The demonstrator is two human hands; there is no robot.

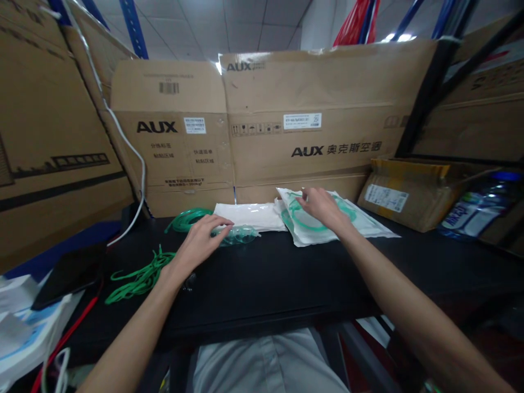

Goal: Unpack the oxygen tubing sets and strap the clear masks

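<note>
My left hand (200,241) reaches over the clear plastic piece (241,234) with its fingers stretched out and thumb apart. Its fingertips are at the near end of that piece, and whether they press on it I cannot tell. On the right, a clear packet with coiled green tubing (310,221) lies on top of white packaging. My right hand (321,207) is at its upper part, fingers bent and thumb close to the index finger on the film. Behind my left hand lies a coil of green tubing (186,219). A flat white packet (254,214) rests between the hands.
Green cords (141,278) lie bunched beside my left forearm on the black table (262,289). A dark phone (71,273) and a power strip (24,333) are at the left. Tall cardboard (262,142) stands behind; a carton (403,194) and a bottle (477,207) are right.
</note>
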